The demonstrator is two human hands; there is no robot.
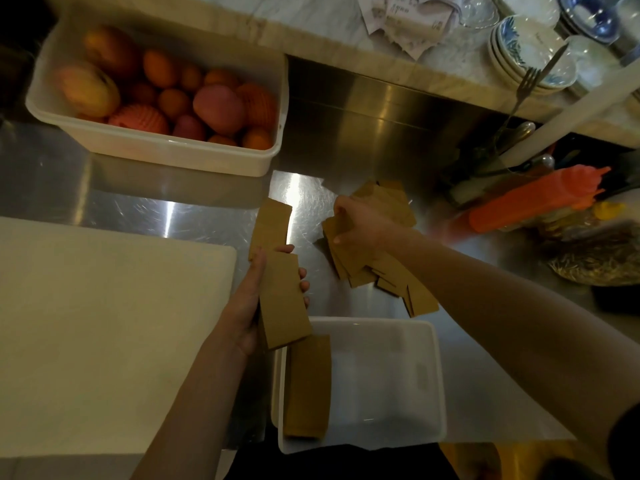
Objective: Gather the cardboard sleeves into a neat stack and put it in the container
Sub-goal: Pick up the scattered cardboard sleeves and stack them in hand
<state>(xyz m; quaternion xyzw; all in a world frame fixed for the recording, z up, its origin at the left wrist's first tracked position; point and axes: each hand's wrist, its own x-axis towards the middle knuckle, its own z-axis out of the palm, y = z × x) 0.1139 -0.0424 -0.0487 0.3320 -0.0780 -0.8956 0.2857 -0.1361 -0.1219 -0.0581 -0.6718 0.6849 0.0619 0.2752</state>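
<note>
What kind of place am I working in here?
Probably a cafe or restaurant prep counter: a stainless steel worktop, a tub of fruit, and stacked bowls with a fork on the ledge.
</note>
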